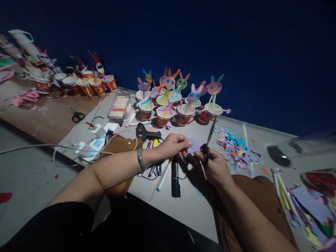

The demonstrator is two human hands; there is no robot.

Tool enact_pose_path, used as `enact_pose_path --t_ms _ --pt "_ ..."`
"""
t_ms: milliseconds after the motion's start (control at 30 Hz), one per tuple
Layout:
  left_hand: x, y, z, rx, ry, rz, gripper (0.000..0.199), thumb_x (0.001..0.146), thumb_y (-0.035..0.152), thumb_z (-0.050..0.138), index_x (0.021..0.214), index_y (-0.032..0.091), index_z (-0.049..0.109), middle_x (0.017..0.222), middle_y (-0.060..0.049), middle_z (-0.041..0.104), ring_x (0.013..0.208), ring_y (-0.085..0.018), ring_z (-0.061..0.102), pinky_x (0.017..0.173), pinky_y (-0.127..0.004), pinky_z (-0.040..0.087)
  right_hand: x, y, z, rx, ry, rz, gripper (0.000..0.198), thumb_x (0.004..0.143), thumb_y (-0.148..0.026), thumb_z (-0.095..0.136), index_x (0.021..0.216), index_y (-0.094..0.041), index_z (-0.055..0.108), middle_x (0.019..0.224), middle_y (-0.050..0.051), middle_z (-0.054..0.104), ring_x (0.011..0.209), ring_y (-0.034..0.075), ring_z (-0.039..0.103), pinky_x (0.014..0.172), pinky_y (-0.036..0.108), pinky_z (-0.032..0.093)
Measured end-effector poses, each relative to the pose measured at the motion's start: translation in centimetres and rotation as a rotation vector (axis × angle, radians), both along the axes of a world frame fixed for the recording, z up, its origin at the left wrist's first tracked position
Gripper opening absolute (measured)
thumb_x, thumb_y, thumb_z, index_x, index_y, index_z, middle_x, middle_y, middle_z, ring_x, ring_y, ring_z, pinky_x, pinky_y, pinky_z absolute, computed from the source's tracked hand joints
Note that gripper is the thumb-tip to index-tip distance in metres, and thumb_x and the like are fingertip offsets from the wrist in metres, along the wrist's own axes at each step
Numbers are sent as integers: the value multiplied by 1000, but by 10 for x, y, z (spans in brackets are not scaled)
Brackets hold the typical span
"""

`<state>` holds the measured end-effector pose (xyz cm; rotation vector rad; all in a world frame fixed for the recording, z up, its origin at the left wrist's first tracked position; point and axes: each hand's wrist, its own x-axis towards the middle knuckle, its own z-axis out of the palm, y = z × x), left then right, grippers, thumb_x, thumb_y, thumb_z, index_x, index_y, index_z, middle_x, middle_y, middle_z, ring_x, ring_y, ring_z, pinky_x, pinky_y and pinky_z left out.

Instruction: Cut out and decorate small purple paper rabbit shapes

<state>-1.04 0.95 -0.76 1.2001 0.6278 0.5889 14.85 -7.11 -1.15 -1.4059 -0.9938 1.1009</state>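
My left hand [174, 144] is closed, its fingers pinching the edge of a small piece of purple paper [193, 145]. In my right hand [216, 167] is a pair of scissors [210, 134] with black handles, the blades pointing up and away from me. The paper lies between my two hands, just left of the scissors. Whether the blades touch it I cannot tell. Below my hands on the table are a thick black marker [175, 180] and a white marker with a blue tip [164, 176]. A black glue gun [148, 133] lies beyond my left wrist.
Several paper cups [164, 117] with paper animal heads stand along the back. Colourful paper scraps [237, 148] are scattered on the right. A white power strip [96, 143] with cables lies left. Another pair of scissors [77, 114] rests on the brown table.
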Motion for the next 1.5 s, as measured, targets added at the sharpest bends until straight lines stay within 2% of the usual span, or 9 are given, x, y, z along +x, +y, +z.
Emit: enact_pose_path --t_ms 267,367,533,833,1033,1133,1233,1367,1500 --pt "3 2 2 1 42 -4 39 90 42 55 66 13 53 50 2 55 46 -6 56 48 -16 41 6 0 -13 -35 42 -18 29 62 -37 86 64 -17 65 57 -3 54 54 9 45 50 22 35" --pt "2 0 2 -18 53 -46 36 87 41 60 67 12 54 55 1 60 48 -5 57 49 -16 43 3 0 -10 -30 72 -34 30 60 -37 87 64 -18 65 59 -3 54 55 9 46 51 22 37" --pt "1 -3 6 -134 96 -115 32 76 32 74 65 11 53 62 -1 65 50 -5 59 52 -17 46 0 0 -2 1 60 -90 33 56 -35 88 58 -18 60 56 -5 49 52 8 42 48 21 35" --pt "4 -3 7 -214 69 -106 14 82 11 59 68 9 58 62 -3 67 51 -5 61 53 -16 47 3 1 -15 28 97 -97 30 63 -36 85 64 -18 61 56 -4 51 53 9 44 49 22 34" --pt "3 -2 6 -160 73 -87 14 81 18 63 71 9 60 64 -3 67 54 -7 63 52 -17 47 3 0 -11 -15 77 -106 34 60 -41 86 64 -19 61 56 -5 49 51 9 43 48 23 35" --pt "1 -2 3 -84 27 -74 29 72 33 76 69 10 59 57 1 61 54 -8 61 53 -18 47 1 0 -7 -13 67 -61 34 57 -40 87 62 -19 61 58 -4 51 54 10 45 51 23 38" --pt "0 -1 1 -74 -1 -31 40 65 43 80 66 11 57 55 3 57 54 -8 60 53 -18 46 -1 -1 -3 -33 10 -12 32 58 -42 86 63 -19 64 57 -3 53 54 10 45 51 23 38" --pt "-1 3 3 -77 -14 65 38 63 40 82 72 10 61 57 3 60 50 -5 55 52 -18 43 -3 -2 5 -28 -96 27 36 62 -45 83 57 -18 60 53 -3 51 51 10 42 49 23 35" --pt "-1 6 9 -95 -23 126 31 68 34 78 78 9 63 57 2 61 51 -6 55 55 -19 44 -3 -2 7 -15 -139 42 40 65 -48 80 53 -19 56 50 -3 49 50 10 41 49 24 35"
